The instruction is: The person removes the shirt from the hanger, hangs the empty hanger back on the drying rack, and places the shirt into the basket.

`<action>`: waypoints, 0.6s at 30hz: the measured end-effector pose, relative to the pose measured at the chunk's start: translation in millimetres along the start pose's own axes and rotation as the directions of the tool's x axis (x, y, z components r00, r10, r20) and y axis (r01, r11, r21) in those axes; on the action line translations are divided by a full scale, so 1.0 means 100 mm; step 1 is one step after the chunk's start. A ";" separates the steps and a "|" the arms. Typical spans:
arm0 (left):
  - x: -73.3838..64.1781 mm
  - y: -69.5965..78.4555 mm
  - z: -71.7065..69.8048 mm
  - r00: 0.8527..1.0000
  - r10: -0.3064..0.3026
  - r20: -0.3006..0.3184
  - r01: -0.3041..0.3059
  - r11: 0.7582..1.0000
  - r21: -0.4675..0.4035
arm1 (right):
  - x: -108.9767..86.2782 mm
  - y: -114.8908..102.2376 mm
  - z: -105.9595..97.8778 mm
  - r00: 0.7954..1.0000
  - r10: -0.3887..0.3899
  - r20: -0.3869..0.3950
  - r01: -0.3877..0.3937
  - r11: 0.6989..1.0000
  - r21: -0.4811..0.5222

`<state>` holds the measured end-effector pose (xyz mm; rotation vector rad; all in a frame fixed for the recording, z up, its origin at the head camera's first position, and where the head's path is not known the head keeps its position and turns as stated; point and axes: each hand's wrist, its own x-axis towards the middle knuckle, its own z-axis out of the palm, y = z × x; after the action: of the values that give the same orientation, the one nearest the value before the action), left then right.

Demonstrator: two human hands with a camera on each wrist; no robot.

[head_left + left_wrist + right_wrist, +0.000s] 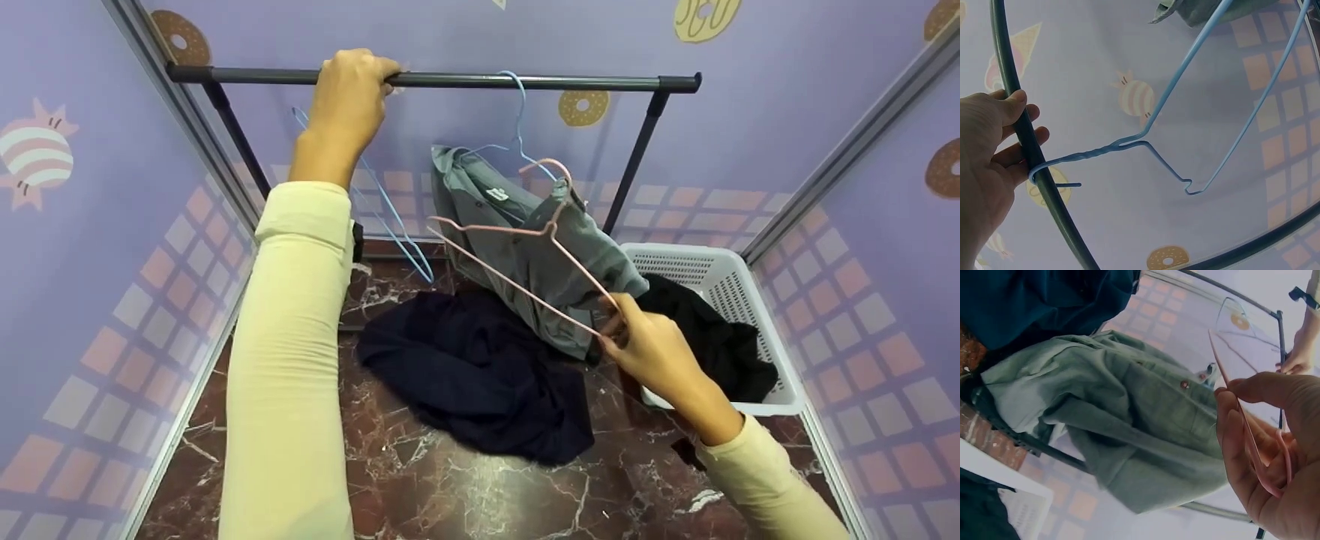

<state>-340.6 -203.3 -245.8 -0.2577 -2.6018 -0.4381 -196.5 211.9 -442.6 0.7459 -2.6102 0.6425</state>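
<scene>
High on the left, my left hand [349, 109] grips the black rail [457, 79] of a clothes rack. Close beside it a bare blue wire hanger [1089, 153] hooks over the rail in the left wrist view. My right hand [656, 349] pinches one end of a pink wire hanger [495, 229], holding it in front of a grey-green shirt [1129, 422]. Nothing hangs on the pink hanger. The shirt hangs tilted from another blue hanger [519, 112] on the rail, its lower part hanging near the floor.
A dark navy garment [480, 375] lies heaped below the shirt, on the brown marbled floor [420, 487]. At the right, a white plastic basket [780, 375] holds a black garment [712, 345]. Purple patterned walls [877, 225] close in both sides.
</scene>
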 end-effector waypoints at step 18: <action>0.02 0.03 0.02 1.000 -0.009 0.012 0.009 1.000 -0.017 | 0.52 -0.31 -0.04 0.998 0.055 -0.032 -0.055 0.998 -0.005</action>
<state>-342.9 -199.6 -245.9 -0.2554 -2.6127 -0.4639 -220.0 169.0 -406.2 0.6591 -2.6101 0.6570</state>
